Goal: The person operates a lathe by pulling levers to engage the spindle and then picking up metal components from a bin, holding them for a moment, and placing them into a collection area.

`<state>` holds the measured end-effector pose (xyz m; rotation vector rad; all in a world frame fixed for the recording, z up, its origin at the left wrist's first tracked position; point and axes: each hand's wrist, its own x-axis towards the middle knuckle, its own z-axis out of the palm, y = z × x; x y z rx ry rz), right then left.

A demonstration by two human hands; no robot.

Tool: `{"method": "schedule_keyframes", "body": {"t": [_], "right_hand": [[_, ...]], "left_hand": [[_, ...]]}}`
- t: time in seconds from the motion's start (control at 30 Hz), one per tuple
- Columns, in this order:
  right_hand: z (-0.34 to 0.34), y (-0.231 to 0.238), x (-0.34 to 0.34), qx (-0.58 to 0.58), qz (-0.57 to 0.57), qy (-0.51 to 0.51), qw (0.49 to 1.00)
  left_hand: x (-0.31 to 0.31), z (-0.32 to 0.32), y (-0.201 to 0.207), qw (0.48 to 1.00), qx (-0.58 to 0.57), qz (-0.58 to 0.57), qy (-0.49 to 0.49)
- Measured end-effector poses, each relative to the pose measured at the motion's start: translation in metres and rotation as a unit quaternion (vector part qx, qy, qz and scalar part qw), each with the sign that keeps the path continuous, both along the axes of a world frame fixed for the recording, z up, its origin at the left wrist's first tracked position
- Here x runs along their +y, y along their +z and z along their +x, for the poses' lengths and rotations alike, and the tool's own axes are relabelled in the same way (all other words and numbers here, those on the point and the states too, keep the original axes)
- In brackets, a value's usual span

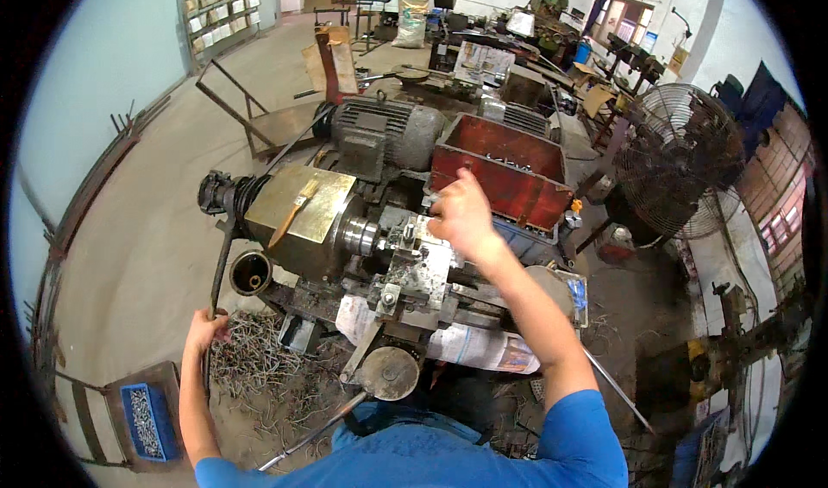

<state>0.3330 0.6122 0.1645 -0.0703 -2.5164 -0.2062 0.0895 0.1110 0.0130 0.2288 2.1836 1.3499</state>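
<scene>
On the left, my left hand (pixel 207 328) is closed around a long dark lever (pixel 224 259) that runs up to the outer end of the lathe's headstock (pixel 297 208). My right hand (pixel 463 218) hangs over the lathe's tool slide (pixel 418 268), in front of the red metal box (pixel 504 165). Its fingers are curled together, and whatever they may hold is hidden. Left of this hand is the shiny spindle chuck (pixel 358 234). A brush with a wooden handle (pixel 293 215) lies on the headstock's flat top.
Metal shavings (pixel 254 359) are heaped below the lathe. A round handwheel (pixel 390 373) and a long lever (pixel 315 432) stand close to my body. A blue bin of small metal parts (pixel 148 421) sits at lower left. A large motor (pixel 384 134) and a caged fan (pixel 681 160) stand beyond.
</scene>
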Motion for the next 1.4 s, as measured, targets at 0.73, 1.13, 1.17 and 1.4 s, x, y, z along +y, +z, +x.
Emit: {"method": "schedule_keyframes", "body": {"t": [0.73, 1.13, 1.17, 1.4], "right_hand": [[0.5, -0.167, -0.094, 0.055, -0.411, -0.571, 0.709], [0.564, -0.266, -0.164, -0.338, -0.424, -0.627, 0.559], [0.577, -0.28, -0.166, -0.354, -0.413, -0.591, 0.596], [0.581, -0.292, -0.177, -0.419, -0.339, -0.535, 0.651]], "left_hand": [[-0.007, -0.035, -0.029, 0.998, 0.042, 0.019, -0.032], [-0.012, -0.037, -0.028, 0.999, 0.027, 0.028, -0.021], [-0.013, -0.038, -0.028, 0.999, 0.026, 0.029, -0.02], [-0.007, -0.04, -0.031, 0.999, 0.027, 0.037, -0.023]]}}
